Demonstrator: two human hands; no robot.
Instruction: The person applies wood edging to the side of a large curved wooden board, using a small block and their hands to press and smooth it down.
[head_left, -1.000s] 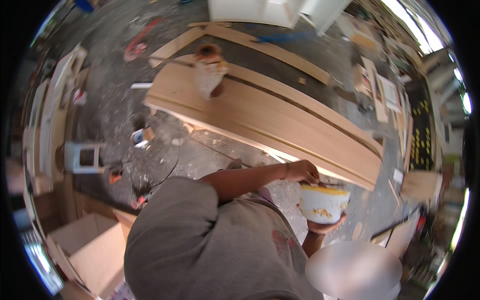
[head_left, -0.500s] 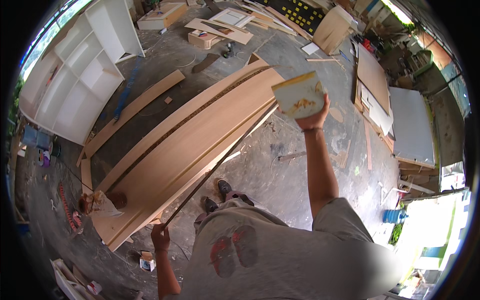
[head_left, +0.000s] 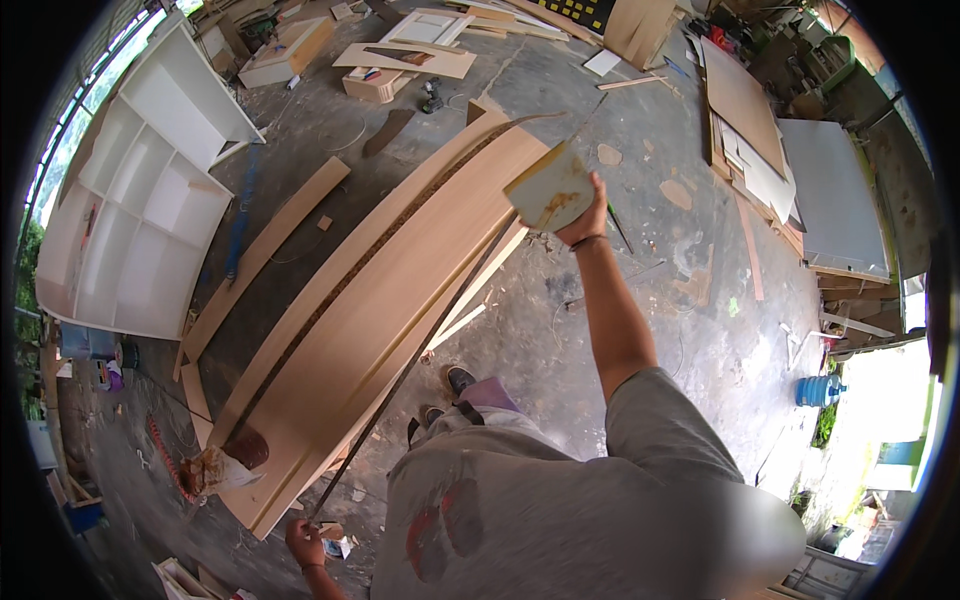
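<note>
And now we're stretched wide: a second ago our two hands were together at the pale container, and here they are well apart, the long dark strip drawn out between them. Since half a second ago the left hand has dropped lower in our view, the view itself swinging too. For the work, we'd judge, that puts the strip nearly in line with the near edge of the wooden panel, which lies between our hands and just beyond them.

The left hand is nearly closed, fingers seemingly pinched on the strip's near end. Out at the far end, the right hand is curled around the container's side and base, thumb and fingers partly hidden; we can't tell whether it touches the strip as well, because that end disappears by the container. The container hangs over the panel's far corner, smeared side toward us. Beyond the left hand, a stained pot in pale wrapping sits on the panel's near end.
</note>
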